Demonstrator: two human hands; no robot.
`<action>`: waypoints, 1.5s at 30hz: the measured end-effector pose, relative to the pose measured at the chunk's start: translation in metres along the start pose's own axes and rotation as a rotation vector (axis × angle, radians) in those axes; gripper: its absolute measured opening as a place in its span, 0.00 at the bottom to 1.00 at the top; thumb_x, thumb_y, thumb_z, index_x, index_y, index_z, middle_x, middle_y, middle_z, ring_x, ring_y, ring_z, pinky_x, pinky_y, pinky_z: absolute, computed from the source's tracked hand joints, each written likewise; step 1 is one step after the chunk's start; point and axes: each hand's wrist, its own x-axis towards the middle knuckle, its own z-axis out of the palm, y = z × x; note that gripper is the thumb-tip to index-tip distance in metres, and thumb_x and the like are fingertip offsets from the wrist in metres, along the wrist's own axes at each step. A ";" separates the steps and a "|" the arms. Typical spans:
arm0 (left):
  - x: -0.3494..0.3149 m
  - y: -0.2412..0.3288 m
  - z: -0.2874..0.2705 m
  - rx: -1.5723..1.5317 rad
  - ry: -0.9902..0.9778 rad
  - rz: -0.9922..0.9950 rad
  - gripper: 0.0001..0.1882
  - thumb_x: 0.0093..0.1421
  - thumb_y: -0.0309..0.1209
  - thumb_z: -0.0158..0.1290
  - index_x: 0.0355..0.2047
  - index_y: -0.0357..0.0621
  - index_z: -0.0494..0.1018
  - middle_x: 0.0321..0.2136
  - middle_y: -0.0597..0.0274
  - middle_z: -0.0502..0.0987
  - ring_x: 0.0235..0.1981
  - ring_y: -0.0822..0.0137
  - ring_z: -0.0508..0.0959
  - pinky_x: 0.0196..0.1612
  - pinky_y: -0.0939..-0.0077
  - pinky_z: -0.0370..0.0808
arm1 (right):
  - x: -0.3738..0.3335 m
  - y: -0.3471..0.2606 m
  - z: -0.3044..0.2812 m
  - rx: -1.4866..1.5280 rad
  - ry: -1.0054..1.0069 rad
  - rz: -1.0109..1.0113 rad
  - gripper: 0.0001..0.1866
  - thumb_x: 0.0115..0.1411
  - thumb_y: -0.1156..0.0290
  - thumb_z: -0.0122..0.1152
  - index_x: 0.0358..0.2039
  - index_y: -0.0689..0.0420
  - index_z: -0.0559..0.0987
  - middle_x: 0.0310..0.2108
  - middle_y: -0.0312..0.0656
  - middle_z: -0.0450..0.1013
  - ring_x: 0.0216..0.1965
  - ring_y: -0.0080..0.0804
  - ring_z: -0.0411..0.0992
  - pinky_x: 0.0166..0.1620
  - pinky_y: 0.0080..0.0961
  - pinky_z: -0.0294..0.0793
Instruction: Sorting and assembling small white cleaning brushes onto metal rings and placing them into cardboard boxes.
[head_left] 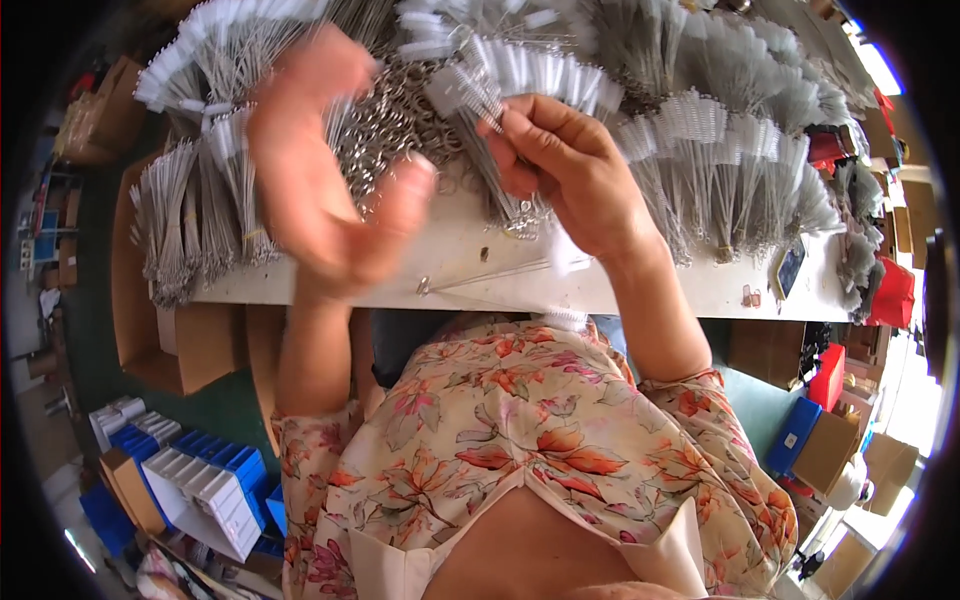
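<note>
My right hand (568,170) pinches a fanned bunch of thin wire brushes (520,90) with white bristle tips, their ring ends hanging over the white table (640,290). My left hand (325,175) is raised and blurred above the table, palm facing me, fingers apart, with nothing visible in it. Below it lies a heap of small metal rings (395,110). One loose wire brush (490,272) lies flat near the table's front edge.
Bundles of the same brushes (740,170) cover the back and both sides of the table. A dark phone (788,270) lies at the right. Cardboard boxes (160,340) stand left; blue and white boxes (205,480) sit on the floor; red and blue boxes (825,385) are right.
</note>
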 end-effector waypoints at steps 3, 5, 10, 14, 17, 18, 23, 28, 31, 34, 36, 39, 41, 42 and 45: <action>0.048 0.009 -0.007 -0.090 -0.068 -0.147 0.46 0.51 0.49 0.53 0.59 0.32 0.44 0.55 0.42 0.57 0.53 0.51 0.64 0.57 0.58 0.58 | -0.004 0.006 0.016 -0.487 -0.018 -0.249 0.08 0.59 0.72 0.50 0.30 0.63 0.75 0.21 0.33 0.70 0.24 0.20 0.64 0.30 0.17 0.65; 0.098 0.058 0.039 -0.622 0.573 -1.181 0.10 0.62 0.27 0.45 0.32 0.32 0.71 0.33 0.53 0.76 0.28 0.69 0.77 0.35 0.80 0.74 | -0.007 -0.003 0.017 -0.511 -0.048 -0.132 0.08 0.58 0.73 0.50 0.29 0.63 0.75 0.23 0.34 0.72 0.24 0.20 0.66 0.29 0.19 0.66; -0.005 0.000 0.024 -0.759 -0.469 -0.688 0.49 0.48 0.57 0.55 0.59 0.35 0.50 0.55 0.47 0.59 0.58 0.56 0.60 0.59 0.62 0.56 | -0.018 -0.006 0.017 -0.617 -0.106 -0.130 0.07 0.58 0.72 0.51 0.31 0.60 0.76 0.21 0.31 0.70 0.22 0.17 0.64 0.26 0.17 0.64; -0.014 0.002 -0.005 -0.446 -0.513 -0.502 0.27 0.51 0.45 0.56 0.44 0.37 0.68 0.43 0.51 0.70 0.48 0.57 0.69 0.53 0.62 0.64 | -0.024 -0.011 0.008 -0.432 -0.158 0.036 0.08 0.60 0.70 0.50 0.30 0.60 0.75 0.21 0.31 0.69 0.19 0.15 0.62 0.23 0.13 0.62; -0.020 0.011 0.001 -0.247 -0.477 -0.312 0.09 0.52 0.30 0.56 0.29 0.37 0.71 0.30 0.57 0.72 0.35 0.62 0.73 0.44 0.62 0.72 | -0.028 -0.011 0.005 -0.258 -0.270 0.152 0.10 0.61 0.68 0.50 0.30 0.60 0.75 0.21 0.31 0.68 0.18 0.14 0.61 0.22 0.11 0.60; -0.021 0.015 0.003 -0.129 -0.434 -0.153 0.10 0.51 0.32 0.57 0.29 0.37 0.71 0.30 0.57 0.72 0.33 0.62 0.73 0.42 0.61 0.73 | -0.030 -0.010 0.004 -0.151 -0.316 0.219 0.10 0.62 0.67 0.50 0.30 0.61 0.74 0.21 0.31 0.68 0.18 0.13 0.60 0.22 0.11 0.59; -0.041 0.033 0.008 0.117 -0.529 0.060 0.16 0.52 0.38 0.56 0.34 0.38 0.72 0.30 0.56 0.73 0.30 0.59 0.74 0.37 0.65 0.74 | -0.054 0.006 -0.021 -0.095 -0.374 0.442 0.11 0.60 0.66 0.52 0.29 0.61 0.74 0.21 0.32 0.68 0.18 0.14 0.61 0.21 0.13 0.59; -0.109 0.032 -0.044 0.388 -0.512 -0.708 0.07 0.53 0.30 0.56 0.31 0.40 0.73 0.23 0.61 0.73 0.21 0.72 0.72 0.24 0.79 0.69 | -0.121 0.030 -0.094 -1.738 -0.005 0.193 0.07 0.55 0.70 0.55 0.28 0.60 0.75 0.25 0.45 0.72 0.25 0.41 0.72 0.25 0.30 0.69; -0.149 0.042 -0.042 0.464 -0.607 -0.799 0.05 0.53 0.26 0.54 0.29 0.38 0.72 0.23 0.63 0.72 0.21 0.75 0.71 0.24 0.81 0.68 | -0.134 0.054 -0.104 -1.773 0.153 0.221 0.06 0.54 0.71 0.55 0.27 0.60 0.75 0.25 0.45 0.72 0.26 0.43 0.72 0.25 0.31 0.70; -0.149 0.046 -0.032 0.515 -0.622 -0.768 0.03 0.53 0.23 0.53 0.26 0.38 0.70 0.25 0.62 0.73 0.21 0.76 0.72 0.23 0.81 0.69 | -0.119 0.059 -0.078 -1.331 0.273 0.008 0.04 0.52 0.74 0.56 0.28 0.60 0.75 0.25 0.43 0.72 0.25 0.42 0.72 0.25 0.31 0.70; -0.143 0.047 -0.027 0.523 -0.620 -0.806 0.03 0.53 0.21 0.53 0.25 0.37 0.69 0.26 0.61 0.74 0.22 0.77 0.73 0.24 0.81 0.70 | -0.101 0.063 -0.046 -1.001 0.213 -0.101 0.03 0.52 0.77 0.57 0.28 0.59 0.75 0.24 0.42 0.72 0.24 0.41 0.72 0.25 0.31 0.70; -0.133 0.047 -0.023 0.125 -0.329 -0.931 0.02 0.54 0.19 0.51 0.26 0.35 0.69 0.31 0.57 0.76 0.26 0.76 0.76 0.29 0.81 0.75 | -0.072 0.073 -0.004 -0.982 -0.002 -0.238 0.03 0.52 0.77 0.57 0.29 0.58 0.74 0.27 0.40 0.72 0.25 0.40 0.72 0.26 0.30 0.71; -0.116 0.052 -0.020 -0.255 -0.090 -1.079 0.03 0.55 0.18 0.50 0.26 0.35 0.67 0.33 0.57 0.76 0.27 0.78 0.75 0.33 0.83 0.77 | -0.057 0.075 0.013 -1.008 -0.066 -0.363 0.03 0.52 0.75 0.56 0.29 0.58 0.74 0.31 0.38 0.71 0.26 0.39 0.72 0.26 0.30 0.71; -0.109 0.050 -0.019 -0.280 -0.078 -1.069 0.02 0.56 0.18 0.49 0.31 0.32 0.68 0.33 0.59 0.76 0.29 0.79 0.75 0.33 0.83 0.77 | -0.055 0.075 0.016 -0.998 -0.090 -0.321 0.03 0.52 0.73 0.56 0.29 0.57 0.74 0.34 0.37 0.71 0.28 0.39 0.72 0.28 0.31 0.72; -0.093 0.046 -0.020 -0.170 -0.151 -0.947 0.06 0.56 0.18 0.49 0.35 0.33 0.70 0.34 0.58 0.75 0.30 0.77 0.76 0.32 0.83 0.77 | -0.050 0.077 0.017 -0.888 -0.106 -0.296 0.03 0.53 0.75 0.56 0.29 0.59 0.74 0.33 0.39 0.71 0.28 0.39 0.72 0.30 0.30 0.72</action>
